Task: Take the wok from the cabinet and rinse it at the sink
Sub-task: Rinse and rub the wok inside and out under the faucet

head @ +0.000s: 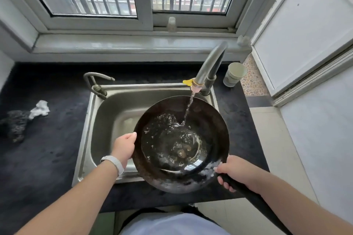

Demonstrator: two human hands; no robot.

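A dark round wok (208, 120) is held over the right part of the steel sink (107, 112). Water runs from the tall faucet (210, 63) into the wok's far side and pools and splashes in its bottom. My right hand (236, 171) grips the wok's black handle (254, 198) close to the bowl. My left hand (125, 145) holds the wok's left rim, thumb over the edge; a white band is on that wrist.
Dark countertop (44, 149) surrounds the sink. A black scrubber (15, 126) and a crumpled white tissue (41, 109) lie at the left. A small second tap (95, 84) stands at the sink's back left. A paper cup (235, 76) stands right of the faucet, a small bottle (172, 24) on the window sill.
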